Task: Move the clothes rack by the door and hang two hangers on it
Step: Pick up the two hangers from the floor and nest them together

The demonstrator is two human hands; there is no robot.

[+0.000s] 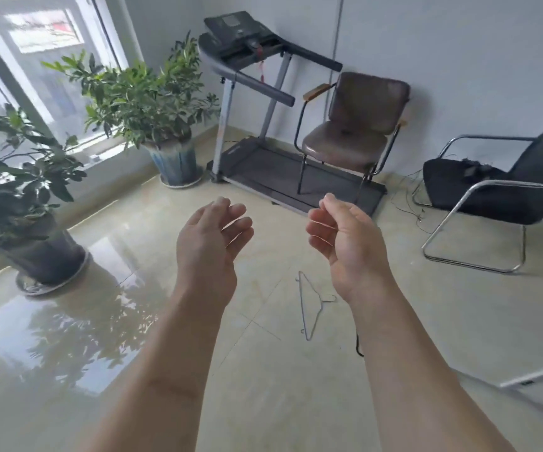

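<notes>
Both my left hand and right hand hang loosely curled and empty, one wire hanger lies on the floor, nothing hung yet, I judge.

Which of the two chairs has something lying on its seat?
The black chair with the chrome tube frame, at far right: dark items sit on its seat. The brown padded chair beside the treadmill has a bare seat.
</notes>
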